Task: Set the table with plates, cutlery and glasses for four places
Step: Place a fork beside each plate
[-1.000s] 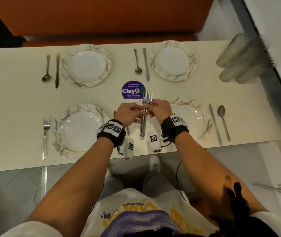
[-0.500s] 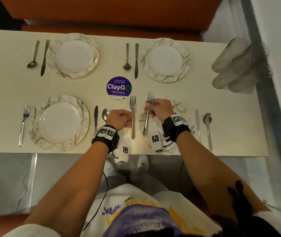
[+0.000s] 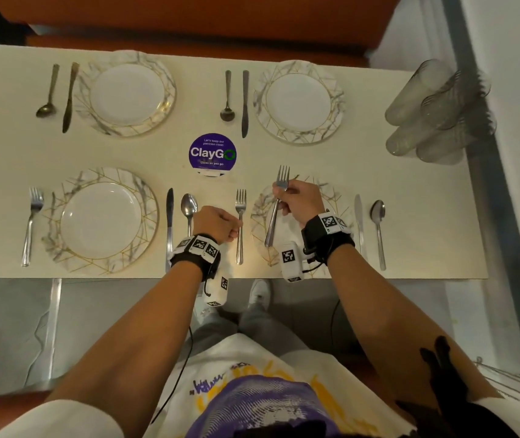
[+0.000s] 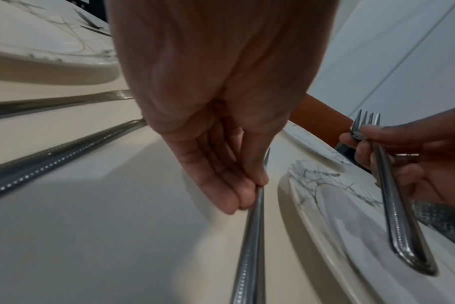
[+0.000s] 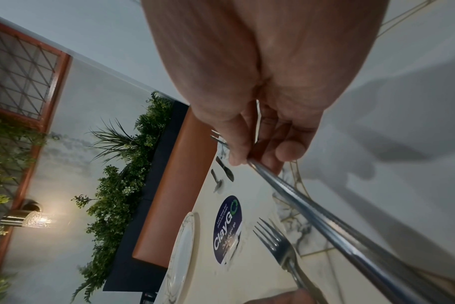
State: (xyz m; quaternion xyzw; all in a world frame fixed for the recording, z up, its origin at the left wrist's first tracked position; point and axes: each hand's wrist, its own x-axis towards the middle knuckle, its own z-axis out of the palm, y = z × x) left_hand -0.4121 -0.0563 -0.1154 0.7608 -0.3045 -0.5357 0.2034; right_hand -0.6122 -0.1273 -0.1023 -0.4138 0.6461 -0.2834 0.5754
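Four marbled plates sit on the cream table. My left hand [image 3: 236, 226] pinches the handle of a fork [image 3: 240, 202] that lies flat just left of the near right plate [image 3: 257, 216]. The left wrist view shows thumb and fingers of my left hand [image 4: 256, 188] closed on that handle [image 4: 249, 246]. My right hand [image 3: 281, 197] grips a second fork [image 3: 272, 222] above the near right plate, tines pointing away. In the right wrist view its handle [image 5: 312, 207] runs out of my fingers. Several clear glasses [image 3: 436, 115] stand grouped at the table's far right end.
Near left plate [image 3: 100, 221] has a fork [image 3: 32, 222] on its left and a knife [image 3: 169, 222] and spoon [image 3: 188, 205] on its right. Both far plates [image 3: 126, 93] [image 3: 298, 102] have spoon and knife beside them. A purple sticker [image 3: 213, 152] marks the centre. An orange bench runs behind the table.
The two forks, held together at the centre a second ago, have been separated. My left hand lowered one beside the near right plate; my right hand carried the other rightwards over that plate.
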